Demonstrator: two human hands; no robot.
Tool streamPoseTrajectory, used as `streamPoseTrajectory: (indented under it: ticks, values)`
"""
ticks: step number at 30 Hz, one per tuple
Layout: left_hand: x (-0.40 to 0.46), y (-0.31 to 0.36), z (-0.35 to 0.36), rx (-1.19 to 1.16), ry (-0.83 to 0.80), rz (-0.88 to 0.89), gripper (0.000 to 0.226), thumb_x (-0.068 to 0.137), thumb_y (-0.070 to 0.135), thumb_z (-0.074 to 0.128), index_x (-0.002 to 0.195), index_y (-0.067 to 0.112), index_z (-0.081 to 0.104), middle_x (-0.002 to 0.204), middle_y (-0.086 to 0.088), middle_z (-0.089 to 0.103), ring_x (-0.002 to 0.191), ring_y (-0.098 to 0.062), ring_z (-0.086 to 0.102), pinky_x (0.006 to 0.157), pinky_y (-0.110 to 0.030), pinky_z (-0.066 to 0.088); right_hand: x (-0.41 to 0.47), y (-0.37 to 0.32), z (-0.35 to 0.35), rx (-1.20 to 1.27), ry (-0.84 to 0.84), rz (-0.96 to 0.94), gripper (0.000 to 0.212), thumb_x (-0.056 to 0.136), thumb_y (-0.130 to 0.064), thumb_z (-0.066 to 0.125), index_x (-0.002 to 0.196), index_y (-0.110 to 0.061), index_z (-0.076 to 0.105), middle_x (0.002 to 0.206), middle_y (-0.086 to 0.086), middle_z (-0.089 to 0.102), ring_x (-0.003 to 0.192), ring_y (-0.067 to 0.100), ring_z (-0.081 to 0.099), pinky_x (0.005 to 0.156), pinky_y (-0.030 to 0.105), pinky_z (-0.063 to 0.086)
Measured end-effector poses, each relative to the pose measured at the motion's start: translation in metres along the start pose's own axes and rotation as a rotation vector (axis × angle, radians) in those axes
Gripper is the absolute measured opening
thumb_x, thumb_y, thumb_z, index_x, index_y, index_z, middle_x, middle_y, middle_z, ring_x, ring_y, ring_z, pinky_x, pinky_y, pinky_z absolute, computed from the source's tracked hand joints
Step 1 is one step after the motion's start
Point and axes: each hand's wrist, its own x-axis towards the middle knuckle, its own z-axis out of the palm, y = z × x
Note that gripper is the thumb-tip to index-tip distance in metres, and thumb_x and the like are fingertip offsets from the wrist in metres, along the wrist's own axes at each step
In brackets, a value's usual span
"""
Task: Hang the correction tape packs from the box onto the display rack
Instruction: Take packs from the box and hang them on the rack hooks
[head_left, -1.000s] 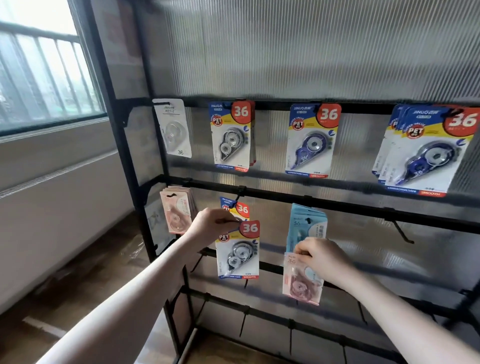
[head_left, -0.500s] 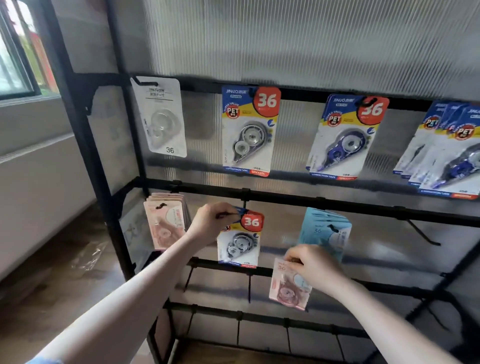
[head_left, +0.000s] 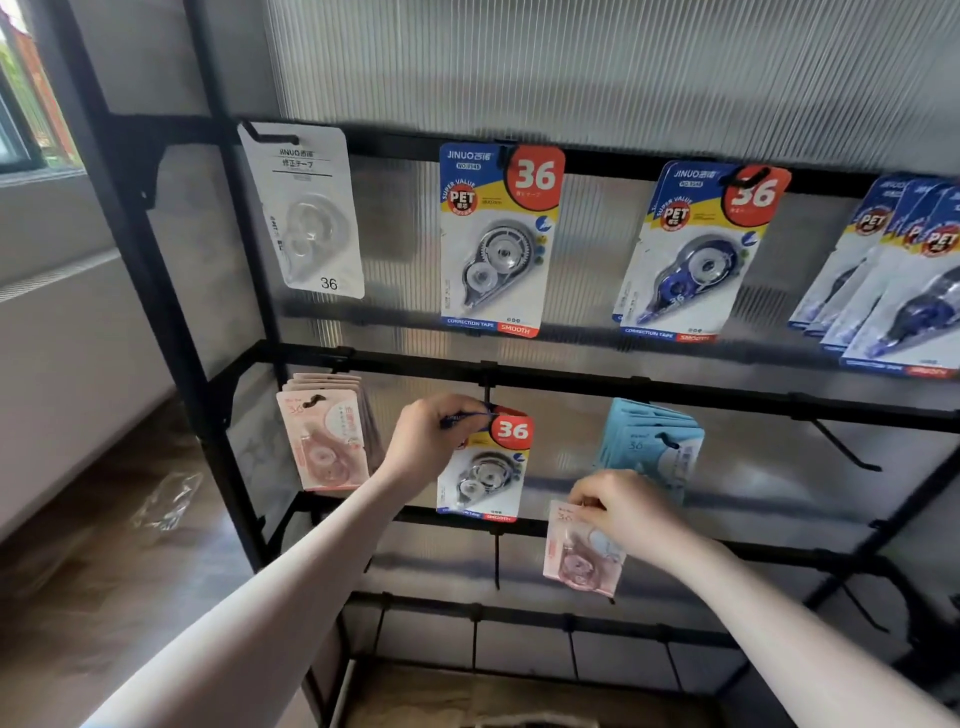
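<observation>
My left hand (head_left: 431, 441) is curled, thumb and fingers pinching the top edge of a grey pack (head_left: 485, 467) with a red "36" badge. The pack's top sits right at the hook (head_left: 488, 392) that drops from the middle bar (head_left: 623, 389) of the rack, just above my knuckles; I cannot tell whether the hole is on the hook. The pack hangs straight down below my fingers, its bottom edge level with the next bar down.

My right hand (head_left: 621, 512) is lower and to the right, fingers curled and pinching the top of a pink pack (head_left: 582, 556), which dangles free in front of the rack, touching no hook.

Just left of my left hand hangs a stack of pink packs (head_left: 324, 441). Just above my right hand, nearly touching it, hangs a stack of light blue packs (head_left: 652, 441). Farther right of that, a bare hook (head_left: 844, 447) sticks out from the same bar.

Above both hands, the top row holds a white pack (head_left: 306, 213) at the left, a grey pack with blue and yellow card (head_left: 498, 239) above my left hand, a blue pack (head_left: 696, 254) above my right, and a fanned bunch of blue packs (head_left: 893, 280) at the far right edge.

Down to the left of my left arm, a crumpled clear wrapper (head_left: 166, 501) lies on the wooden floor (head_left: 78, 597).
</observation>
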Motion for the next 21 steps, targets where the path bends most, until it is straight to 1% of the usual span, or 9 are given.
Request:
streamPoseTrajectory:
  ticks: [4,7,9,12,15,17,19,21]
  values:
    - [0.000,0.002,0.000,-0.002,-0.011,-0.051,0.009,0.087,0.011,0.062,0.087,0.011,0.070,0.079,0.004,0.066,0.067,0.001,0.057,0.056,-0.007,0.039,0.002,0.000,0.000,0.010,0.003,-0.019,0.014,0.091,-0.021,0.058,0.099,-0.022,0.069,0.099,-0.007,0.068,0.088,0.011,0.061,0.077,0.030,0.052]
    - [0.002,0.004,-0.002,0.020,-0.061,-0.065,0.011,0.090,0.013,0.058,0.081,0.016,0.064,0.078,0.004,0.065,0.067,0.001,0.056,0.055,-0.006,0.038,0.003,0.002,0.001,0.016,0.005,-0.025,0.014,0.090,-0.020,0.058,0.098,-0.021,0.069,0.099,-0.006,0.068,0.087,0.011,0.061,0.074,0.027,0.050]
    - [0.003,0.004,-0.001,0.040,-0.065,-0.065,0.010,0.090,0.013,0.058,0.084,0.016,0.065,0.081,0.003,0.065,0.070,-0.001,0.056,0.057,-0.005,0.038,0.004,0.003,0.002,0.015,0.004,-0.036,0.013,0.090,-0.021,0.059,0.097,-0.020,0.070,0.098,-0.006,0.068,0.086,0.010,0.061,0.072,0.024,0.047]
    - [0.003,0.002,0.000,0.087,-0.045,-0.054,0.010,0.090,0.012,0.058,0.092,0.010,0.068,0.083,0.003,0.065,0.074,-0.007,0.057,0.058,-0.004,0.037,0.005,0.005,0.005,0.014,0.006,-0.041,0.012,0.089,-0.023,0.059,0.096,-0.021,0.069,0.098,-0.007,0.067,0.086,0.009,0.060,0.073,0.022,0.046]
    - [0.001,-0.001,0.001,0.155,-0.004,-0.012,0.012,0.088,0.010,0.059,0.096,0.007,0.069,0.084,0.002,0.065,0.074,-0.010,0.058,0.058,-0.004,0.038,0.005,0.006,0.006,0.022,0.006,-0.035,0.011,0.090,-0.024,0.059,0.095,-0.022,0.069,0.098,-0.010,0.066,0.086,0.008,0.060,0.075,0.026,0.051]
    - [0.001,-0.002,0.003,0.158,0.006,0.007,0.012,0.088,0.008,0.059,0.096,0.007,0.069,0.085,0.005,0.064,0.075,-0.009,0.058,0.059,-0.004,0.038,0.006,0.006,0.007,0.022,0.003,-0.032,0.012,0.090,-0.024,0.059,0.094,-0.022,0.069,0.097,-0.011,0.066,0.085,0.008,0.061,0.076,0.030,0.053]
    - [0.003,-0.004,0.006,0.162,0.013,0.013,0.013,0.089,0.007,0.057,0.097,0.008,0.068,0.088,0.007,0.062,0.078,-0.008,0.056,0.061,-0.003,0.038,0.007,0.008,0.009,0.014,-0.011,-0.021,0.012,0.090,-0.024,0.058,0.095,-0.021,0.069,0.098,-0.009,0.066,0.086,0.009,0.061,0.077,0.032,0.053]
    - [0.005,-0.006,0.009,0.156,0.036,-0.008,0.013,0.090,0.008,0.056,0.098,0.008,0.066,0.091,0.005,0.063,0.080,-0.008,0.056,0.061,-0.004,0.039,0.007,0.010,0.010,0.011,-0.024,-0.013,0.013,0.090,-0.023,0.059,0.098,-0.021,0.069,0.100,-0.009,0.066,0.089,0.009,0.060,0.079,0.032,0.052]
